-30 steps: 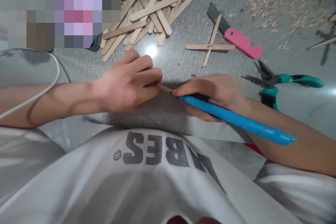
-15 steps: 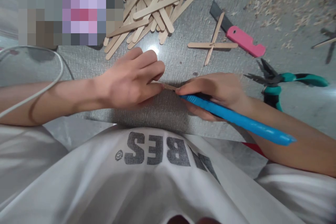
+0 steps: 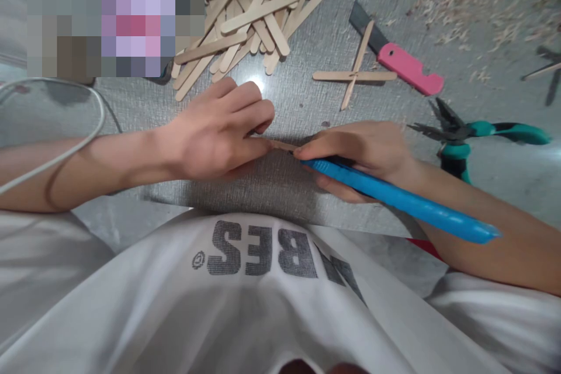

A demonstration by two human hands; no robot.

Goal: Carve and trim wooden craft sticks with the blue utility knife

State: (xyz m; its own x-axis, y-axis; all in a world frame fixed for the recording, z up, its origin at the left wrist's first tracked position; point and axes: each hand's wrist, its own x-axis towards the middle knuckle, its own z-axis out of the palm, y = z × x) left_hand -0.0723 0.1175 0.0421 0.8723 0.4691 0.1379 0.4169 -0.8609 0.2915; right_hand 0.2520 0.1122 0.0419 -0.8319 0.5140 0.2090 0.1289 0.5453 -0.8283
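Between my hands is a thin wooden stick (image 3: 283, 145), mostly covered by fingers. Its left end is pinched by my left hand (image 3: 219, 131), the other fingers curled in. My right hand (image 3: 359, 149) is closed round a blue-handled cutter knife (image 3: 394, 196), whose handle points down to the right across my forearm. The right thumb lies at the stick, by the knife's front end; the blade itself is largely hidden. Above my right hand, two narrow wooden sticks (image 3: 354, 76) form a cross on the grey table (image 3: 263, 193).
A heap of wooden craft sticks (image 3: 258, 11) lies at the back. A pink-handled knife (image 3: 409, 67) touches or nearly touches the cross. Open pliers (image 3: 453, 128) with green-black handles rest at right. Wood shavings (image 3: 456, 6) cover the far right. A white cable (image 3: 103, 108) loops over my left forearm.
The rear end of the blue knife has shifted very slightly to the right. Both hands keep nearly the same pose on the stick and knife.
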